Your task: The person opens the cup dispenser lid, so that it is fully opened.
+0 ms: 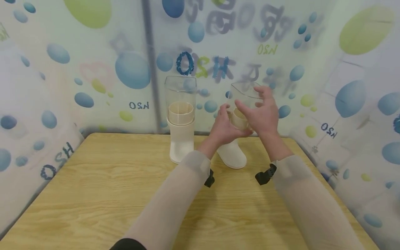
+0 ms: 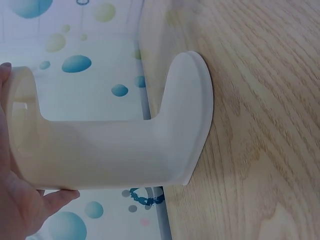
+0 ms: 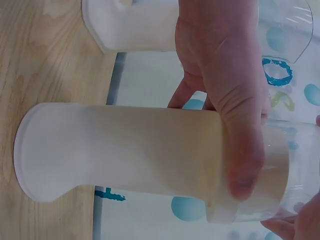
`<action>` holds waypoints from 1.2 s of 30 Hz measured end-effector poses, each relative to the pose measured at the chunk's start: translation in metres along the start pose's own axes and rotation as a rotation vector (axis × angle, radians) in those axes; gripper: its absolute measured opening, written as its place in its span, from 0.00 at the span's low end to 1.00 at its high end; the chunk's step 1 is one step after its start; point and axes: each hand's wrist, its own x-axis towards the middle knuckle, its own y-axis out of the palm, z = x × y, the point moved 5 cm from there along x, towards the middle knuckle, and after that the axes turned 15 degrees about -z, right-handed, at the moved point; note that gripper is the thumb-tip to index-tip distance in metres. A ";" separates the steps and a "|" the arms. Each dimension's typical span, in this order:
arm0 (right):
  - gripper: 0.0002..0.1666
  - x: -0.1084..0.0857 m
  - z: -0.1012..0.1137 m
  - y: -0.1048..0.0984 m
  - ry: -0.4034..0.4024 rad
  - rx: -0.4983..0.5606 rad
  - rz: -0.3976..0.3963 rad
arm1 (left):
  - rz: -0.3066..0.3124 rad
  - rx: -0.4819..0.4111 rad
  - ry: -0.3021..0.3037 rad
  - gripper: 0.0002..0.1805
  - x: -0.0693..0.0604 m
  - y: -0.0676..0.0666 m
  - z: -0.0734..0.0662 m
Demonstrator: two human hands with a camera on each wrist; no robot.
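Near the back edge of the table stands a cream boot-shaped base with a clear plastic sleeve at its top. My left hand grips the base round its upper collar, its thumb across the front in the right wrist view. With curled fingers, my right hand holds the sleeve from the right. In the left wrist view the base stands with its sole on the table. To its left is a matching boot-shaped base, upright, with another clear sleeve round its collar; neither hand touches it.
The wooden table reaches back to a pale wall printed with blue and green drops and mirrored lettering. Similar panels rise on both sides. A small black wrist camera hangs under the right sleeve cuff.
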 end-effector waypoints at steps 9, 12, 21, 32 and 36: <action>0.46 0.000 0.005 -0.006 0.005 -0.003 0.019 | 0.017 -0.026 -0.004 0.74 0.003 0.003 0.005; 0.46 -0.001 0.007 -0.004 0.005 -0.013 0.032 | 0.015 -0.042 0.000 0.74 0.003 0.001 0.007; 0.45 0.002 0.019 -0.004 -0.044 -0.071 0.048 | 0.028 -0.049 0.025 0.73 0.007 -0.006 0.006; 0.46 0.004 0.018 -0.010 -0.023 -0.070 0.069 | 0.049 -0.043 0.047 0.74 0.009 -0.003 0.006; 0.48 0.003 0.020 -0.013 -0.028 -0.084 0.082 | 0.071 -0.028 0.043 0.75 0.009 -0.002 0.006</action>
